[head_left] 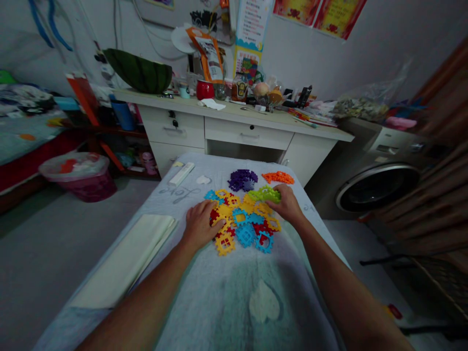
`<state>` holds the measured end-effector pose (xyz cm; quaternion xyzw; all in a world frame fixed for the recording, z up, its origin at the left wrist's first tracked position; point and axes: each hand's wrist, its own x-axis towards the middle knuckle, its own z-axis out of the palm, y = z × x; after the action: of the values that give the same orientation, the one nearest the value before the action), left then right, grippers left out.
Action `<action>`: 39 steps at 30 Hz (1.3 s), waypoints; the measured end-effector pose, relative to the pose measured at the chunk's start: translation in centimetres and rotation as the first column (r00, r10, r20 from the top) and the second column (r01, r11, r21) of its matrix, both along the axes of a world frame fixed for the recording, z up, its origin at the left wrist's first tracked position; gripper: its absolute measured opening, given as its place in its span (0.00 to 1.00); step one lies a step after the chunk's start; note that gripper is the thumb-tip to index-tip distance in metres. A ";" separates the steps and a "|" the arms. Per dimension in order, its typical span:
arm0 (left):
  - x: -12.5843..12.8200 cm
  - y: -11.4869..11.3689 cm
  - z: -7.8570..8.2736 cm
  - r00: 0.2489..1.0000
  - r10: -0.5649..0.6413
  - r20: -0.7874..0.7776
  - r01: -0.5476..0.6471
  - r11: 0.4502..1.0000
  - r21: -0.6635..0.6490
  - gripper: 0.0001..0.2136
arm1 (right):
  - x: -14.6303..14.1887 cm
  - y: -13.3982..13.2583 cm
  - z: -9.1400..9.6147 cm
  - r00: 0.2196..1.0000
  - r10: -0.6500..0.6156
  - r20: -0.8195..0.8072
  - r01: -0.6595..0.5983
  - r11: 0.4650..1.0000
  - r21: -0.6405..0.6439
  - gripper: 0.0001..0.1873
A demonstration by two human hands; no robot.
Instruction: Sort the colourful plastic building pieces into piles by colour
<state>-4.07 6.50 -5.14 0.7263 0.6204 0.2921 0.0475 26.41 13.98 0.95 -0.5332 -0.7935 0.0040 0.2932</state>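
A heap of flat plastic interlocking pieces [245, 222] in yellow, blue and red lies on a cloth-covered table [219, 302]. My left hand [200, 225] rests on the heap's left side, fingers curled over red and yellow pieces. My right hand [287, 204] is at the heap's right side, closed on a clump of green pieces [266, 194]. Beyond the heap lie a purple pile [243, 179] and an orange pile [278, 177].
A folded cream cloth [127, 261] lies at the table's left edge, a white flat box [182, 173] at the far left. A cluttered white desk [234, 122] stands behind, a washing machine [380, 190] to the right, a pink bin [78, 175] on the floor at left.
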 end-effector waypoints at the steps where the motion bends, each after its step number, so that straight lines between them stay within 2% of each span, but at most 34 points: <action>1: 0.0 0.0 0.0 1.000 -0.003 0.006 0.003 1.000 0.005 0.25 | -1.0 -0.3 0.5 0.998 0.036 -0.047 -0.037 0.999 -0.015 0.18; 6: 0.0 -0.1 0.1 0.999 -0.012 0.031 0.011 1.000 0.024 0.26 | -6.2 -2.0 2.1 0.953 0.174 -0.250 -0.223 0.957 -0.187 0.23; 9: 0.1 -0.2 0.4 0.999 -0.025 0.042 0.024 0.999 0.035 0.28 | -8.3 -2.4 1.4 0.917 0.226 -0.330 -0.326 0.899 -0.291 0.22; 11: 0.2 -0.3 0.5 0.998 -0.037 0.048 0.035 0.998 0.043 0.29 | -9.1 -2.4 0.7 0.900 0.235 -0.368 -0.352 0.888 -0.295 0.21; 16: 0.1 -0.1 0.1 0.997 -0.054 0.057 0.051 0.997 0.053 0.34 | -9.5 -2.3 0.1 0.881 0.248 -0.404 -0.350 0.915 -0.203 0.19; 19: 0.1 0.0 0.0 0.997 -0.048 0.061 0.045 0.998 0.050 0.37 | -9.3 -2.5 0.4 0.879 0.212 -0.427 -0.330 0.918 -0.222 0.18; 24: 0.3 -0.2 0.3 0.995 -0.059 0.086 0.052 0.995 0.081 0.41 | -9.7 -3.0 0.3 0.829 0.211 -0.518 -0.379 0.893 -0.243 0.14; 28: 0.4 -0.3 0.5 0.991 -0.087 0.099 0.076 0.991 0.106 0.43 | -9.8 -2.7 -0.2 0.789 0.269 -0.552 -0.482 0.828 -0.286 0.16; 29: 0.4 -0.3 0.5 0.991 -0.096 0.096 0.085 0.990 0.110 0.43 | -9.6 -2.5 -0.3 0.795 0.271 -0.543 -0.479 0.831 -0.285 0.15; 31: 0.3 -0.3 0.6 0.990 -0.117 0.084 0.107 0.987 0.116 0.43 | -8.8 -1.8 -0.5 0.853 0.230 -0.468 -0.381 0.889 -0.256 0.14; 33: 0.3 -0.4 0.7 0.987 -0.146 0.069 0.137 0.984 0.114 0.41 | -7.6 -0.9 -0.7 0.939 0.115 -0.324 -0.196 0.953 -0.230 0.14; 34: 0.3 -0.4 0.7 0.985 -0.162 0.059 0.155 0.982 0.110 0.39 | -7.1 -0.5 -0.9 0.970 0.045 -0.238 -0.103 0.967 -0.234 0.15; 36: 0.4 -0.5 0.8 0.982 -0.188 0.029 0.184 0.978 0.097 0.35 | -6.2 0.1 -1.4 0.996 -0.060 -0.071 0.039 0.961 -0.275 0.18; 39: 0.8 -0.8 0.9 0.975 -0.221 -0.024 0.222 0.972 0.075 0.28 | -5.6 0.6 -2.4 0.988 -0.121 0.096 0.145 0.935 -0.324 0.23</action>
<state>-3.31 5.75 -4.22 0.7944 0.5243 0.3032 0.0469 20.81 14.61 -1.47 -0.6270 -0.7541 0.0972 0.1697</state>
